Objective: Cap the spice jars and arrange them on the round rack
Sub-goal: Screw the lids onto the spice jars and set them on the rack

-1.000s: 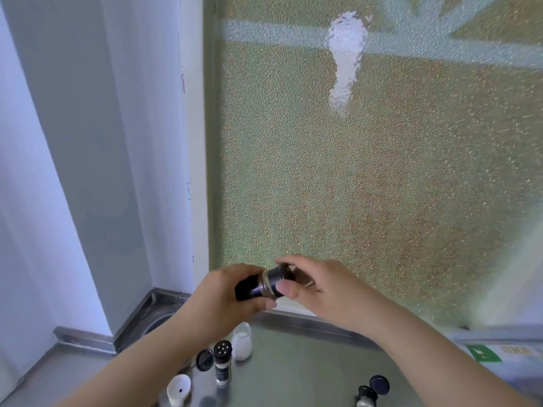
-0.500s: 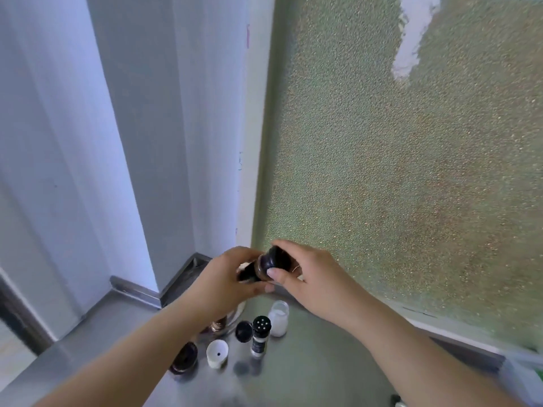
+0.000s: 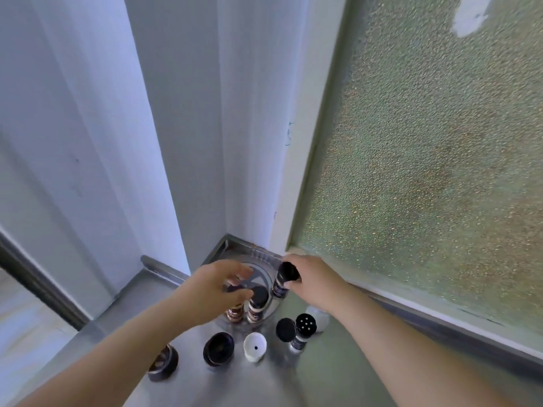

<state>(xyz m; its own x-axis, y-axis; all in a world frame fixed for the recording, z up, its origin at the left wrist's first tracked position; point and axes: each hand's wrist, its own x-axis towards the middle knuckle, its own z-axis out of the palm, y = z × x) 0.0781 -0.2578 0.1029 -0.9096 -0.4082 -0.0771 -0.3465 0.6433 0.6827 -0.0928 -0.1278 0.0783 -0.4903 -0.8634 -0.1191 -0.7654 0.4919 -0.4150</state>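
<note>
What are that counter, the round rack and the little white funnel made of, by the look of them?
The counter looks like brushed stainless steel: grey, with a dull sheen and soft reflections. The round rack seems to be metal too, its rim shiny and silvery, though clear plastic parts cannot be ruled out. The white funnel is probably plastic: opaque, smooth and matte, with thin moulded walls.

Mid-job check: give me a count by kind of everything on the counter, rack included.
Round rack: 1
Spice jars at the rack: 3, front jar, middle jar, held jar in the right hand
Shaker-top jar off the rack: 1
Loose black cap: 1
White pieces: 2, funnel and white cup
Wide dark pots: 2, dark pot and second dark pot
Total: 10
</note>
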